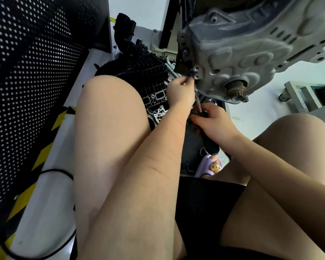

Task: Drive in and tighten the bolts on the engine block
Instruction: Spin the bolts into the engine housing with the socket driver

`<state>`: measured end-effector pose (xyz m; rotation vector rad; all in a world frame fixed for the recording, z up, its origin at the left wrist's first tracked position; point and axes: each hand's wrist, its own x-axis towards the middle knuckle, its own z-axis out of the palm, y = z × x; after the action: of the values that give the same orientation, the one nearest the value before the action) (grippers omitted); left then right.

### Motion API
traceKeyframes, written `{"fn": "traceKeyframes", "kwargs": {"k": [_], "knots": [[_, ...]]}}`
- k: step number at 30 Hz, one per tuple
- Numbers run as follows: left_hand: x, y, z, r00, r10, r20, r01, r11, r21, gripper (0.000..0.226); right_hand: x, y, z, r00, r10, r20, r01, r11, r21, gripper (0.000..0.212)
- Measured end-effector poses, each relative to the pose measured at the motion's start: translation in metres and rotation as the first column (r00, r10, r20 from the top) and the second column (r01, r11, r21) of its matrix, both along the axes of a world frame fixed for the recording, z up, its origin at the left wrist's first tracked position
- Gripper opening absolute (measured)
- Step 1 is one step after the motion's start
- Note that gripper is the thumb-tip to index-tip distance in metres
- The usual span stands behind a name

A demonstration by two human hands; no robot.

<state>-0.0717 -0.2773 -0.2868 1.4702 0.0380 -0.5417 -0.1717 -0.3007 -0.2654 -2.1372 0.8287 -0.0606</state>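
While the left hand pinches a small bolt at a flange hole on the engine block, the right hand grips a driver tool just below the block. Tool shaft points up twd. the block's lower edge.

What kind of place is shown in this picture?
Probably a mechanical workshop or training bay. A grey cast-metal engine cover hangs on a stand, loose engine parts lie on the floor, and yellow-black hazard tape runs beside a black perforated metal panel.
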Motion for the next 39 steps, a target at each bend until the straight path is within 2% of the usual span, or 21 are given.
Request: {"fn": "traceKeyframes", "kwargs": {"k": [7, 10, 13, 16, 19, 22, 25, 27, 30, 32, 35, 37, 39], "knots": [[0.0, -0.001, 0.002, 0.991, 0.011, -0.132, -0.021, 0.997, -0.077, 0.022, 0.002, -0.001, 0.003, 1.0, 0.002, -0.006, -0.002, 1.0, -0.014, 0.018], [0.002, -0.002, 0.002, 0.979, -0.032, -0.202, 0.017, 0.997, -0.075, 0.02, 0.005, -0.003, 0.004, 0.997, -0.071, 0.029, 0.069, 0.995, 0.067, 0.017], [0.002, 0.0, 0.001, 0.97, -0.07, -0.233, 0.06, 0.997, -0.051, 0.032, 0.007, -0.002, 0.002, 0.981, -0.183, 0.068, 0.168, 0.968, 0.185, 0.013], [-0.002, 0.006, 0.0, 0.956, -0.076, -0.283, 0.058, 0.996, -0.072, 0.037, 0.006, 0.004, -0.001, 0.941, -0.316, 0.12, 0.241, 0.877, 0.415, 0.017], [-0.004, 0.013, -0.002, 0.966, -0.108, -0.233, 0.107, 0.994, -0.016, 0.036, 0.003, 0.009, -0.005, 0.894, -0.427, 0.138, 0.217, 0.681, 0.699, 0.013], [-0.001, 0.02, 0.002, 0.959, -0.201, -0.199, 0.207, 0.978, 0.011, 0.028, 0.004, 0.012, -0.009, 0.884, -0.457, 0.096, 0.184, 0.529, 0.828, 0.014], [0.0, 0.025, 0.006, 0.935, -0.316, -0.164, 0.324, 0.946, 0.023, 0.025, 0.006, 0.014, -0.012, 0.886, -0.461, 0.053, 0.19, 0.464, 0.865, 0.018], [0.001, 0.024, 0.005, 0.937, -0.316, -0.146, 0.327, 0.943, 0.055, 0.025, 0.007, 0.016, -0.013, 0.867, -0.497, 0.031, 0.219, 0.437, 0.872, 0.017], [-0.001, 0.022, 0.001, 0.947, -0.28, -0.16, 0.293, 0.954, 0.066, 0.02, 0.003, 0.024, -0.018, 0.862, -0.506, 0.015, 0.27, 0.484, 0.833, 0.015], [-0.003, 0.022, 0.001, 0.942, -0.272, -0.195, 0.279, 0.96, 0.008, 0.015, -0.005, 0.033, -0.024, 0.839, -0.544, -0.006, 0.357, 0.542, 0.761, 0.02], [-0.004, 0.021, 0.0, 0.933, -0.272, -0.237, 0.267, 0.962, -0.051, 0.024, -0.016, 0.041, -0.027, 0.792, -0.61, 0.04, 0.429, 0.601, 0.675, 0.015], [-0.004, 0.022, 0.001, 0.923, -0.289, -0.255, 0.278, 0.957, -0.079, 0.026, -0.018, 0.041, -0.024, 0.752, -0.657, 0.045, 0.436, 0.548, 0.714, 0.014], [-0.004, 0.022, 0.004, 0.917, -0.309, -0.254, 0.297, 0.951, -0.085, 0.019, -0.02, 0.038, -0.02, 0.752, -0.659, 0.011, 0.399, 0.469, 0.788, 0.013]]}}
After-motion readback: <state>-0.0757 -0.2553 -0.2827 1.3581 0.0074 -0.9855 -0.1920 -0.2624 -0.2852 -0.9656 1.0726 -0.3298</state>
